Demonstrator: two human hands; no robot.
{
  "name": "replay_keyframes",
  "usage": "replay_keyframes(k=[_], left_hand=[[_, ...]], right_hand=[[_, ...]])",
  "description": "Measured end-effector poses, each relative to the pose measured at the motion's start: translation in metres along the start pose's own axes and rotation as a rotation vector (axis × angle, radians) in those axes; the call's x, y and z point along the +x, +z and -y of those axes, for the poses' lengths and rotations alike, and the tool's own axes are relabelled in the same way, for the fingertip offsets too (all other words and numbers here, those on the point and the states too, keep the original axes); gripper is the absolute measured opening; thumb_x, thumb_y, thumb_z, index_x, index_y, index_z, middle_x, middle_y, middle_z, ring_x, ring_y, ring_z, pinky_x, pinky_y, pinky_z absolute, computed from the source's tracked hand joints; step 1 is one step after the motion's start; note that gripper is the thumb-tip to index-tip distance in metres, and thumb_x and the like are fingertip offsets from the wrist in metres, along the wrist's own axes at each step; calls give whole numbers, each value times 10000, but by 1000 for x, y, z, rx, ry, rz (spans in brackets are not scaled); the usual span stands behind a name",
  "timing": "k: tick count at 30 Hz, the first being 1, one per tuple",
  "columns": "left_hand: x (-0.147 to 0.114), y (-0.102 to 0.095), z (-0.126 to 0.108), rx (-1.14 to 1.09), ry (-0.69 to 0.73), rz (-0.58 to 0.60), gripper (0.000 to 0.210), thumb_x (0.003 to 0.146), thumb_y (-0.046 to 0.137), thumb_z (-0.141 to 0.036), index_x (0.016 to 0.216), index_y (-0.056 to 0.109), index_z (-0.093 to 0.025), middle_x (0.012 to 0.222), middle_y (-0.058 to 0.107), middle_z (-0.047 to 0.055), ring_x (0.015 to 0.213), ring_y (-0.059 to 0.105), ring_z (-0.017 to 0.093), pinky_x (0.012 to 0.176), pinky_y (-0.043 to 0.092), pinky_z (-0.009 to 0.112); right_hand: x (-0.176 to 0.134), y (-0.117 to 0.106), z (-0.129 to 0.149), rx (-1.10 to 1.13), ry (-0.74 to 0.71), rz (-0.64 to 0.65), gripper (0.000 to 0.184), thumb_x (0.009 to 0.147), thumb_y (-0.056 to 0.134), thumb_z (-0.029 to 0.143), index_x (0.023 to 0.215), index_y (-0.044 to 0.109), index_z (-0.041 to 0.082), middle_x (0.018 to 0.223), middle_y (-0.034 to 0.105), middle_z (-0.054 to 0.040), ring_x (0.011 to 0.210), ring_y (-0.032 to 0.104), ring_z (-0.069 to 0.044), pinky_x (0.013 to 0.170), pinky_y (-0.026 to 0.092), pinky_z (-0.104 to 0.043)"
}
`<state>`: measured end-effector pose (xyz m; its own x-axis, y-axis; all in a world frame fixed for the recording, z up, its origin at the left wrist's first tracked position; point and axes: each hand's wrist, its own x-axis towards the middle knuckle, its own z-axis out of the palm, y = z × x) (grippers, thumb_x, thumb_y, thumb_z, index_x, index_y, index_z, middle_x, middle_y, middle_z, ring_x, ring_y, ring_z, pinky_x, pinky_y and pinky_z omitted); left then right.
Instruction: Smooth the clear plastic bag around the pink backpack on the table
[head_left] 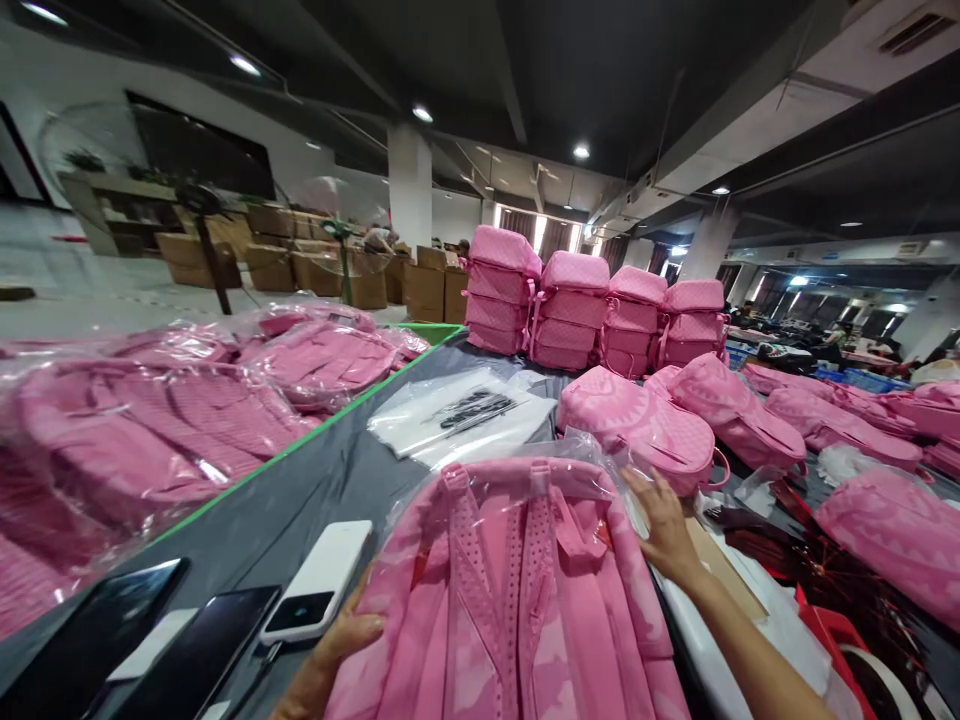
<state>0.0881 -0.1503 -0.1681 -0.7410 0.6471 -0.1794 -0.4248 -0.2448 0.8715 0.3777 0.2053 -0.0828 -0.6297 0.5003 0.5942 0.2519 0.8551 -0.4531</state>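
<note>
Bagged pink backpack (517,600) is being pressed flat on grey surface (300,500) by both hands: left hand (337,650) and right hand (664,525) open-palmed, nothing gripped; white phone (319,580) beside.

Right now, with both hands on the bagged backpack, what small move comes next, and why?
Probably smooth the bag flat over the backpack. The left hand rests on its lower left edge, the right hand on its upper right corner, where loose plastic bunches up beside the straps.
</note>
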Motion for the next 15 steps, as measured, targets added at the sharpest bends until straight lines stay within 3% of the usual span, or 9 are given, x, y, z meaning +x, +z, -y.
replay_keyframes(k=[2,5,8,10,12,15], left_hand=[[-2,8,0,-39,-72,-25,1055,466,890,-490,1454,559,-330,1189,762,13,1430,432,467,1133,481,597],[-6,21,-4,-121,-147,-36,1061,437,907,-446,1438,573,-343,1204,759,11,1429,441,444,1143,480,549],[-9,34,-11,-175,-181,31,1017,446,905,-427,1411,601,-324,1218,756,39,1368,511,458,1103,518,546],[-10,37,-14,-185,-150,44,998,431,925,-425,1377,630,-305,1229,752,53,1330,548,464,1087,532,535],[-11,31,-12,-129,-67,-12,949,437,950,-444,1329,664,-291,1249,744,57,1311,572,447,1080,539,511],[-15,8,-4,77,37,-183,781,510,946,-502,1227,728,-281,1227,754,44,1290,606,394,1073,545,463]], right_hand=[[-13,17,2,103,57,-31,587,869,637,417,1436,584,274,1400,657,-107,1359,556,-338,1151,412,-577],[-2,28,0,350,184,-64,603,880,604,459,1434,577,221,1306,708,-140,1137,705,-293,966,578,-465],[19,25,0,389,208,-88,470,836,613,506,1164,744,195,1141,773,-124,1011,735,-290,907,593,-429],[11,22,4,347,236,-133,385,829,610,497,998,781,196,971,798,-107,889,743,-292,852,598,-426],[-23,23,9,309,264,-160,333,821,622,477,930,789,211,895,795,-97,827,739,-299,805,600,-422],[-106,31,18,310,313,-53,277,813,642,472,913,800,269,893,797,-62,801,748,-296,734,605,-375]])
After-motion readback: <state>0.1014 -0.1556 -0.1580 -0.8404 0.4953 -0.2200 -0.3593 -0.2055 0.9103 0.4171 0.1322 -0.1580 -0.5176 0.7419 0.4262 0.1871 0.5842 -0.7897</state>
